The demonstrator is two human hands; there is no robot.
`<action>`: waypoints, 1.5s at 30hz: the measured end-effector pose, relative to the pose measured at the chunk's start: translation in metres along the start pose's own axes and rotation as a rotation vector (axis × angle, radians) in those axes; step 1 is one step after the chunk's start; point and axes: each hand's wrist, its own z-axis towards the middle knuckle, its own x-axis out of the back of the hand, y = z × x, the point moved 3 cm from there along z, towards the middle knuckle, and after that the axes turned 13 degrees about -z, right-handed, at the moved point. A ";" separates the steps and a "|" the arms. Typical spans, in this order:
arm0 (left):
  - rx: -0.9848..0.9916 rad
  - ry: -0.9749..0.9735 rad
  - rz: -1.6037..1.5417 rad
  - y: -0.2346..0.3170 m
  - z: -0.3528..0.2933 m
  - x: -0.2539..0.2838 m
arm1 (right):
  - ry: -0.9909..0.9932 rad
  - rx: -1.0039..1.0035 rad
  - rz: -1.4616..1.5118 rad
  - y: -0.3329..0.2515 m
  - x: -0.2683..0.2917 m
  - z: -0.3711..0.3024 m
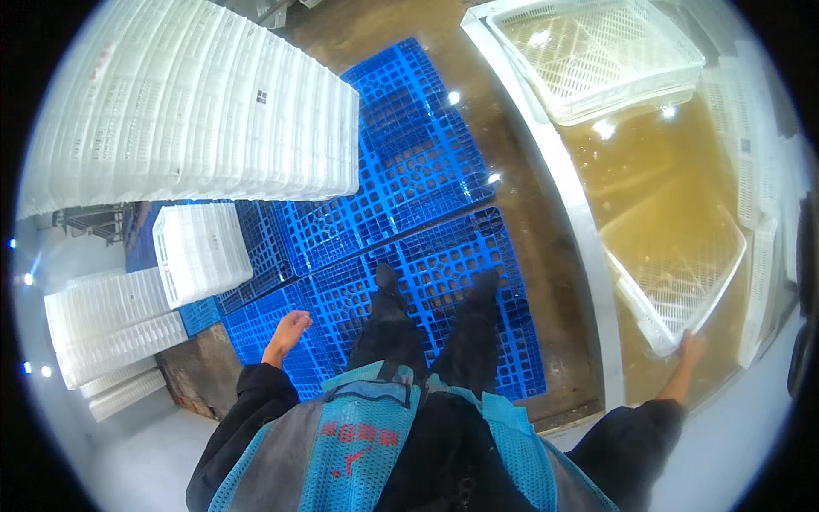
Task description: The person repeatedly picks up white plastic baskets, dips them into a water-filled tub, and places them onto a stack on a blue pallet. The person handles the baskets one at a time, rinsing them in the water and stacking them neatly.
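At the right, my right hand [693, 348] is closed on the near corner of a white plastic crate [651, 317]. The crate lies tilted and partly under the brownish water of a trough [589, 243], its slatted base showing through. My left hand [293, 328] hangs free above the blue pallets, fingers loosely bent and nothing in it. Farther back in the trough sit white crates [589, 64], nested together.
I stand on blue plastic pallets [388, 183] with gaps in their grid. A long stack of white crates [196, 111] rises at the far left, with smaller stacks [203, 252] nearer. Wet brown floor [533, 247] runs between pallets and trough. More crates [751, 162] line the trough's right side.
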 end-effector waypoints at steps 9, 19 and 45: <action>-0.102 -0.004 -0.142 -0.036 -0.015 -0.026 | 0.039 0.080 -0.089 -0.011 0.227 0.096; 0.145 -0.031 -0.242 -0.096 -0.004 -0.051 | 0.190 0.025 -0.571 0.019 0.385 0.081; 0.062 -0.195 -0.558 -0.135 0.068 -0.054 | 0.752 0.357 -0.679 -0.154 0.657 -0.131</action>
